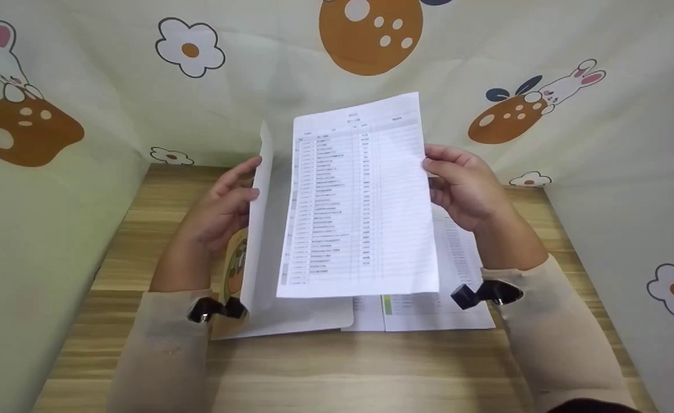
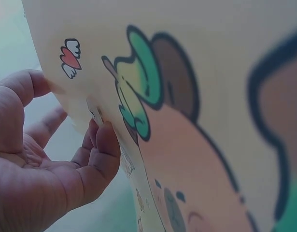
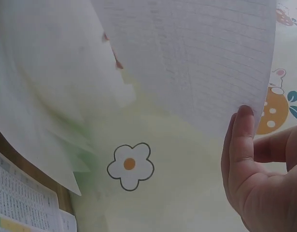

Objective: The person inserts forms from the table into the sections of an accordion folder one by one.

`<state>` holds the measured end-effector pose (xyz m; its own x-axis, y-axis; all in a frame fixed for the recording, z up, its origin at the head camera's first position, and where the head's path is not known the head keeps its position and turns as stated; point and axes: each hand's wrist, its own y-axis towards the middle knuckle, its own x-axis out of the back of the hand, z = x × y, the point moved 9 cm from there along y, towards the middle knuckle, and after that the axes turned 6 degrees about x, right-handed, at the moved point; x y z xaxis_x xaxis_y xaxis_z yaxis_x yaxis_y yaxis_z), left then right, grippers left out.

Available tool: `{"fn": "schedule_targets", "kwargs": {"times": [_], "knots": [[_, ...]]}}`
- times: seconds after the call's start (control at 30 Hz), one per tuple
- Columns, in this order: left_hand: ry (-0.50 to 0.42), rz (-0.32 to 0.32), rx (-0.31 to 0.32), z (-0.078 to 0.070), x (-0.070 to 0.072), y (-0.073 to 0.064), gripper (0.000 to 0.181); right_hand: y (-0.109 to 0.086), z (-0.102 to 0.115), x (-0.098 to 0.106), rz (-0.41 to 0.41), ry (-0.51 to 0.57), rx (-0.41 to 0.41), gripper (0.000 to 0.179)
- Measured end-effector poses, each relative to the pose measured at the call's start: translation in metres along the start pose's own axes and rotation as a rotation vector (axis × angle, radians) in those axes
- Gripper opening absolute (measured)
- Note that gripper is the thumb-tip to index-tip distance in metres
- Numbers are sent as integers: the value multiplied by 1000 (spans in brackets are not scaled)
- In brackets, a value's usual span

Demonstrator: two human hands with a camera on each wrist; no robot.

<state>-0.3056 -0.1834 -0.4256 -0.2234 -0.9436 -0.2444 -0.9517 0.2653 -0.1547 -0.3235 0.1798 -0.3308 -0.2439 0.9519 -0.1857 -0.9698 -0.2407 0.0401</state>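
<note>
My left hand [image 1: 222, 206] pinches the edge of the raised cover of a paper folder [image 1: 258, 241], thumb on one side and fingers on the other. The folder's outside carries cartoon prints [image 2: 177, 140] in the left wrist view; its inside is plain white. In my right hand [image 1: 468, 186] a white sheet with a printed table [image 1: 359, 212] is pinched by its right edge. The sheet is held up, tilted, in front of the open folder and covers much of its inside. The right wrist view shows the back of the sheet [image 3: 196, 58] and my fingers on it.
More printed papers [image 1: 457, 258] lie on the wooden table [image 1: 348, 373], under and right of the folder, one with a green strip [image 1: 387, 304]. Fabric walls [image 1: 256, 57] with flower and rabbit prints enclose the table at the back and sides.
</note>
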Motion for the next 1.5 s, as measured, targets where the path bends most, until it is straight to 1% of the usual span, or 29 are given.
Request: {"fn": "schedule_targets", "kwargs": {"times": [0.1,0.3,0.47,0.6,0.77,1.03,1.3,1.5], "knots": [[6,1,5,0,-2,1,62,2,-2,-6,4,-19,-12,27],[18,-4,13,2,-3,2,63,6,-8,-23,42,-71,-41,35],[12,12,4,3,-5,2,63,8,-14,-34,53,-86,-73,38],[2,17,-4,3,-7,2,63,11,-17,-42,68,-95,-82,38],[-9,25,-6,4,-8,3,62,18,-22,-46,61,-89,-106,37],[26,44,-16,3,-10,4,63,32,-32,-49,43,-55,-136,35],[32,35,-6,3,-11,3,63,37,-50,-65,68,-100,-180,35],[47,23,2,2,-12,2,62,40,-70,-76,54,-104,-219,33]]}}
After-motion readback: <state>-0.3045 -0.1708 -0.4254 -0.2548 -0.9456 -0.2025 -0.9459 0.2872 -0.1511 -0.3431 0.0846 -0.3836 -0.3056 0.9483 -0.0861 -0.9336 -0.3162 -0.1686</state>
